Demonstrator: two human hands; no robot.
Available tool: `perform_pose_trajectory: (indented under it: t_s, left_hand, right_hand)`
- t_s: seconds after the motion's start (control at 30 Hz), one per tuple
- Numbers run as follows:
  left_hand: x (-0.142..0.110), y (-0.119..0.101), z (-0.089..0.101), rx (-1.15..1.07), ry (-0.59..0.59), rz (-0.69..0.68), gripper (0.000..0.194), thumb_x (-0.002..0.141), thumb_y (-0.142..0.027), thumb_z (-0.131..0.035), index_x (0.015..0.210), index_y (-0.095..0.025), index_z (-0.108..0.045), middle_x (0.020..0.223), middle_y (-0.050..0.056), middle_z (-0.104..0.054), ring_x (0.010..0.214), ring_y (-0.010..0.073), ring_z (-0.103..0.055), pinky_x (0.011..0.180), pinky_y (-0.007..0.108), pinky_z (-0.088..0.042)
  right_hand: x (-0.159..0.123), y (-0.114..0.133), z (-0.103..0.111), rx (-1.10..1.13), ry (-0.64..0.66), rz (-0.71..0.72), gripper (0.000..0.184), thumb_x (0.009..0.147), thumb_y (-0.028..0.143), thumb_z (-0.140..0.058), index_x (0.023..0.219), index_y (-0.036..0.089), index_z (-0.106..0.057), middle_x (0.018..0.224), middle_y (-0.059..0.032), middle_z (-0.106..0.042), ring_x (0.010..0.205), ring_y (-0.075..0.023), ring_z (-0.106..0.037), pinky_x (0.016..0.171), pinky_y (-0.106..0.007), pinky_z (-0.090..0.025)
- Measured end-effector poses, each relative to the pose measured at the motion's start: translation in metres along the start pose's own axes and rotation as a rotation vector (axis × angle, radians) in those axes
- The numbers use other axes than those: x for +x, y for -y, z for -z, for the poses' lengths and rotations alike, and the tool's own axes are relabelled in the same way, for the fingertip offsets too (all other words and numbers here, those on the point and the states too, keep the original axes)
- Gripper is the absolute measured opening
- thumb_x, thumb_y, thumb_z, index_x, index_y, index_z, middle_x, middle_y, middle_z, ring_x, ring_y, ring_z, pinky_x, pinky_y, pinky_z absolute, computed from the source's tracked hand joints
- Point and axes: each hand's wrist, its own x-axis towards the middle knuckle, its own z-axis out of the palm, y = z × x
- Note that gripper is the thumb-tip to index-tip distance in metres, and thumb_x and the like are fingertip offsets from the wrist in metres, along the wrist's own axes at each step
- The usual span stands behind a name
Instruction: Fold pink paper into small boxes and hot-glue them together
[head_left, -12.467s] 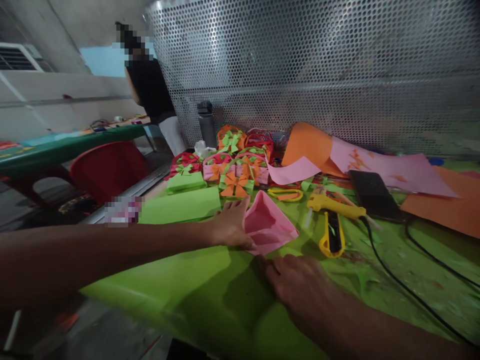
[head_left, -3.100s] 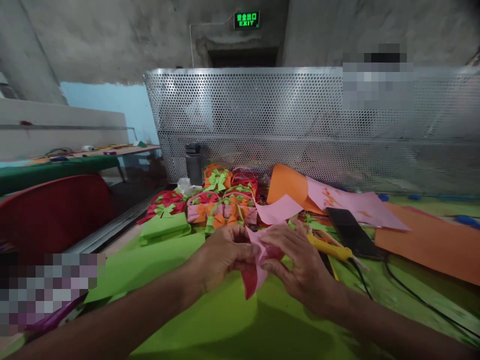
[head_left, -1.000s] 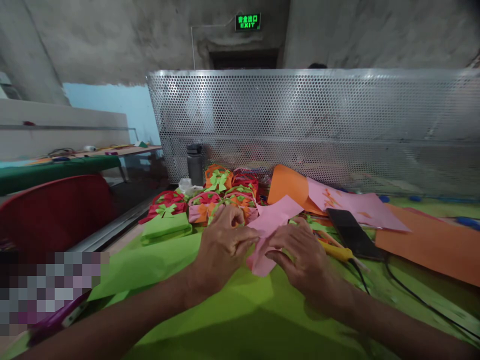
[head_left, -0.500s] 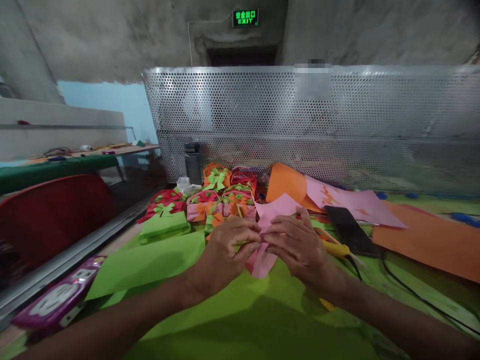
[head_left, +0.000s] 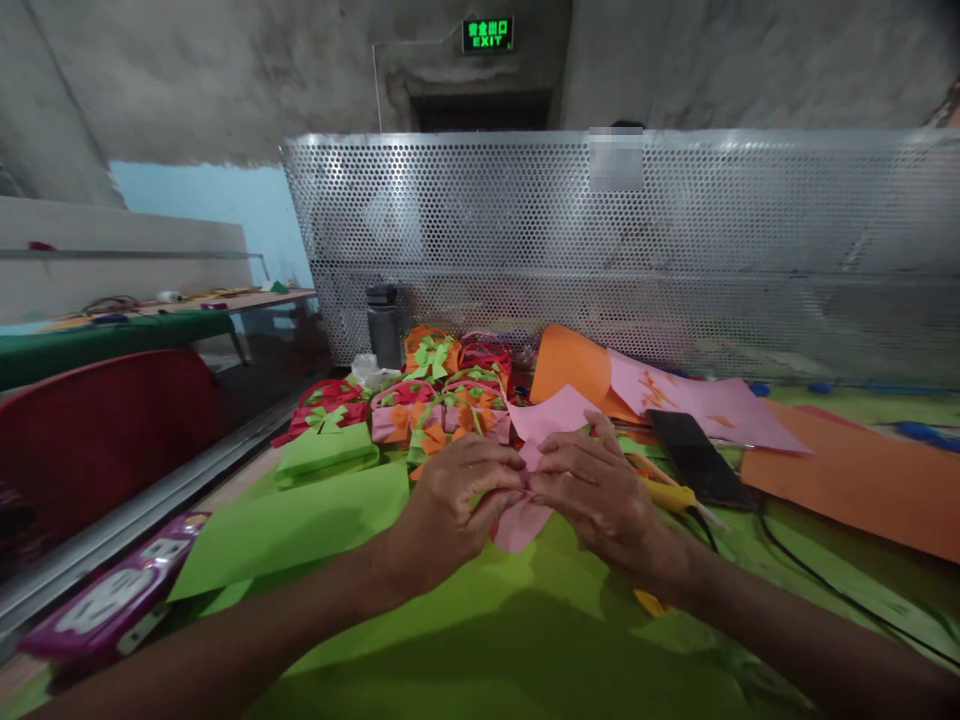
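A sheet of pink paper [head_left: 555, 412] runs up and away between my hands, its lower part bent toward me. My left hand [head_left: 459, 497] pinches it from the left, thumb under the curled fingers. From the right, my right hand [head_left: 592, 495] pinches the same paper, the fingertips of both hands almost meeting at a fold. The exact grip is partly hidden behind the fingers. Just beyond my hands stand several small paper bags with bows [head_left: 420, 415]. Beside my right hand lies a yellow-handled tool [head_left: 670, 497] with a black cord.
Green paper [head_left: 300, 525] lies on the left near a purple case [head_left: 112, 600]. A black phone [head_left: 694, 455], orange sheets [head_left: 855, 480] and more pink paper [head_left: 720, 405] lie on the right. A dark bottle [head_left: 384, 325] stands before a perforated metal panel [head_left: 480, 240].
My fingertips have drawn slightly closer together on the pink paper, and its lower flap has shifted a little. The rest of the table looks the same.
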Motion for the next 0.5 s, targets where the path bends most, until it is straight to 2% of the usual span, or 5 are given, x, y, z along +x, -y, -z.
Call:
perform_pose_trajectory:
  t_s: [0.13,0.3,0.5]
  left_hand:
    - [0.0016,0.0007,0.0006,-0.013,-0.003,-0.027,0.007,0.076,-0.012,-0.059,0.075,-0.014,-0.066,0.082,0.008,-0.068,0.079,0.0166,-0.062,0.072,0.033,-0.051]
    - [0.0031,-0.0015,0.004,-0.1,0.022,0.047,0.011,0.077,-0.011,-0.056,0.079,-0.014,-0.066,0.085,0.008,-0.068,0.082,0.0155,-0.062,0.075,0.029,-0.051]
    - [0.0008,-0.0036,0.0087,-0.218,0.053,0.071,0.018,0.08,-0.013,-0.05,0.09,-0.014,-0.064,0.092,0.01,-0.067,0.089,0.0172,-0.06,0.079,0.033,-0.05]
  right_hand:
    - [0.0015,0.0011,0.0006,0.033,-0.012,-0.028,0.016,0.083,0.01,-0.05,0.08,0.023,-0.06,0.08,0.0013,-0.064,0.091,-0.0139,-0.056,0.099,-0.046,-0.02]
    - [0.0047,0.0028,0.0011,0.1,-0.023,-0.118,0.011,0.081,0.013,-0.054,0.076,0.022,-0.06,0.079,0.0005,-0.066,0.088,-0.0155,-0.058,0.096,-0.042,-0.025]
    - [0.0093,0.0059,0.0036,0.179,-0.02,-0.216,0.011,0.082,0.016,-0.054,0.074,0.022,-0.058,0.077,0.0011,-0.064,0.085,-0.0155,-0.057,0.094,-0.042,-0.027]
